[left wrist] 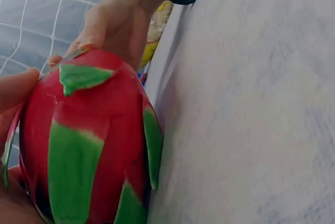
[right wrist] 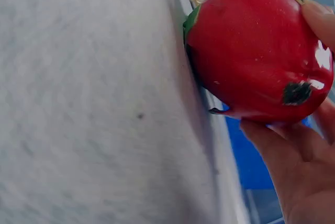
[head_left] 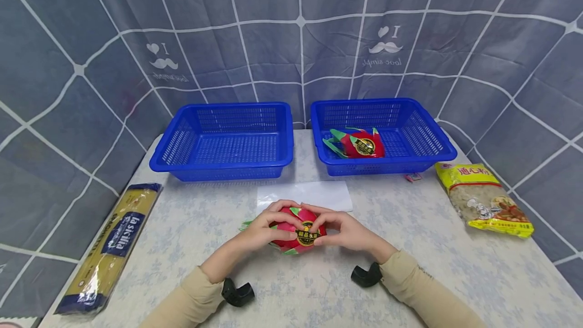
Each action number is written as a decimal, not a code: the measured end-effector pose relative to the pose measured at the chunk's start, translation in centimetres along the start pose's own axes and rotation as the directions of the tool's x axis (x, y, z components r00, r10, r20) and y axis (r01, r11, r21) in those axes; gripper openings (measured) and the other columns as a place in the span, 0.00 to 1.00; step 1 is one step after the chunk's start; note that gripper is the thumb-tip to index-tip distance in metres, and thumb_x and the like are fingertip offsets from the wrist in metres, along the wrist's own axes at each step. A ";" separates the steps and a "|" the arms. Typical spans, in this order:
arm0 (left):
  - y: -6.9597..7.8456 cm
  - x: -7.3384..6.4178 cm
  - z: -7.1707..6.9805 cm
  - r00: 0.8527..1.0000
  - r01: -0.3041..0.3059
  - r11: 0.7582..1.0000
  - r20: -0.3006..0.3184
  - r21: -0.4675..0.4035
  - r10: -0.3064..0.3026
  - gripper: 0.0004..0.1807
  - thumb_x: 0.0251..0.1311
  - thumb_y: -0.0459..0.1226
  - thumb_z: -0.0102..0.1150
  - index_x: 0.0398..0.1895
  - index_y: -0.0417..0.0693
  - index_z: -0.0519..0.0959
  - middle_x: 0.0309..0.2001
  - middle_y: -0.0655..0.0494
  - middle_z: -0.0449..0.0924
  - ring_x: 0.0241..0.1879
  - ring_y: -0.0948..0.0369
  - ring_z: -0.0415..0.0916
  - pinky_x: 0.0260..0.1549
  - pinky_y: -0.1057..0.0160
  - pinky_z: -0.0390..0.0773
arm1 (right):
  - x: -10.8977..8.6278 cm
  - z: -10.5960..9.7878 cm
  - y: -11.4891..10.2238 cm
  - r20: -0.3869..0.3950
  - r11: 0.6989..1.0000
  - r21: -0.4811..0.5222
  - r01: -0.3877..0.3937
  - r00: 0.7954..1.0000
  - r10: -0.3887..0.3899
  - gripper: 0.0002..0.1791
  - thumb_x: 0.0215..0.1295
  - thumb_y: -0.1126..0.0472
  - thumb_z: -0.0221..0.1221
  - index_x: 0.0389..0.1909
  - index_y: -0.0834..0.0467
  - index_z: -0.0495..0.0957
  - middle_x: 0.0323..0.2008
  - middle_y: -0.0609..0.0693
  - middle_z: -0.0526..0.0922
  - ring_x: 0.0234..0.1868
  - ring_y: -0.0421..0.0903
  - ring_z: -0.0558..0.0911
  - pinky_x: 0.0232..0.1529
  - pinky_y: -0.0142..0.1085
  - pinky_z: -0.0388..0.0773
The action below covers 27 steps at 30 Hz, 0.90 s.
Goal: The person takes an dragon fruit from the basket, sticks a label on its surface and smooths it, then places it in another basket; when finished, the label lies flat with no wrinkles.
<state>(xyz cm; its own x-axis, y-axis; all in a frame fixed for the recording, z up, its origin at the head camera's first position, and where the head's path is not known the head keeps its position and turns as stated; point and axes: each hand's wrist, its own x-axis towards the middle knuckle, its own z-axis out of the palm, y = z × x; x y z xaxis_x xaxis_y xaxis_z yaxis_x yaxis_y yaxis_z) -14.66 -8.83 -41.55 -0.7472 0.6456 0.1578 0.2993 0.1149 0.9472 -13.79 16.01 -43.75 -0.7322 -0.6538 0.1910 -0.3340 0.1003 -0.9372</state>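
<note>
A red dragon fruit (head_left: 296, 244) with green-tipped scales and a black-and-gold label (head_left: 307, 237) lies low over the table in front of me. My left hand (head_left: 259, 231) holds its left side, fingers curved over the top. From the right, my right hand (head_left: 349, 232) grips the other end, its thumb and fingertips around the label. The left wrist view shows the scaly side of the dragon fruit (left wrist: 99, 145) close up. In the right wrist view, a dark stem scar marks the smooth end of the dragon fruit (right wrist: 246, 51).
Behind stand two blue baskets: the left basket (head_left: 220, 167) and the right basket (head_left: 391, 165), which contains another dragon fruit (head_left: 360, 144). A white sheet (head_left: 309, 191) lies between hands and baskets. Spaghetti (head_left: 114, 247) lies left, a yellow pasta bag (head_left: 485, 200) right.
</note>
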 end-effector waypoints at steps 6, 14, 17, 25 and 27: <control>-0.4 0.0 0.4 0.997 -0.049 0.999 -0.064 0.010 0.050 0.06 0.55 0.31 0.62 0.36 0.40 0.84 0.58 0.48 0.69 0.61 0.50 0.59 0.54 0.47 0.64 | -0.2 -0.5 0.3 0.029 0.984 0.174 -0.038 0.999 0.034 0.11 0.67 0.66 0.54 0.47 0.62 0.79 0.71 0.53 0.54 0.72 0.53 0.50 0.64 0.37 0.57; -0.5 0.1 0.9 0.983 -0.015 0.999 -0.180 0.035 0.021 0.08 0.50 0.31 0.68 0.35 0.41 0.86 0.56 0.49 0.73 0.59 0.51 0.63 0.51 0.52 0.69 | 0.0 0.1 0.5 -0.004 0.988 0.154 0.001 1.000 -0.001 0.08 0.63 0.69 0.58 0.42 0.61 0.76 0.71 0.57 0.55 0.69 0.58 0.55 0.56 0.40 0.71; -0.4 0.1 0.9 0.985 0.001 1.000 -0.172 0.009 0.001 0.09 0.52 0.31 0.66 0.37 0.39 0.85 0.57 0.49 0.73 0.59 0.52 0.62 0.48 0.59 0.74 | 0.1 0.4 0.5 -0.049 0.992 0.125 0.018 0.999 -0.012 0.09 0.58 0.69 0.62 0.40 0.62 0.77 0.68 0.60 0.59 0.67 0.60 0.59 0.51 0.39 0.75; 0.3 0.5 0.3 0.997 0.039 0.997 -0.057 -0.064 -0.042 0.11 0.57 0.31 0.59 0.42 0.35 0.83 0.60 0.45 0.71 0.62 0.50 0.60 0.52 0.56 0.70 | -0.6 -0.1 0.6 -0.081 0.994 0.103 0.026 0.997 -0.018 0.09 0.58 0.68 0.63 0.40 0.63 0.79 0.65 0.63 0.63 0.66 0.48 0.65 0.51 0.38 0.75; 0.6 0.9 0.1 0.998 0.052 0.998 -0.025 -0.031 -0.053 0.12 0.58 0.33 0.60 0.44 0.38 0.83 0.60 0.47 0.71 0.63 0.51 0.61 0.55 0.53 0.68 | -1.0 -0.4 0.6 -0.106 0.994 0.104 0.041 0.994 -0.030 0.09 0.59 0.69 0.62 0.41 0.63 0.79 0.64 0.64 0.65 0.64 0.43 0.67 0.51 0.37 0.75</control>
<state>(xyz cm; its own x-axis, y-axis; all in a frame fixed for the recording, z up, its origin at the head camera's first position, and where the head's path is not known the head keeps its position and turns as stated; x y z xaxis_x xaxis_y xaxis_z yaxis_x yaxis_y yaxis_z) -15.05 -8.10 -40.88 -0.7768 0.6193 0.1143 0.2415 0.1252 0.9623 -13.49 17.01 -44.39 -0.7805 -0.5733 0.2491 -0.3004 -0.0055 -0.9538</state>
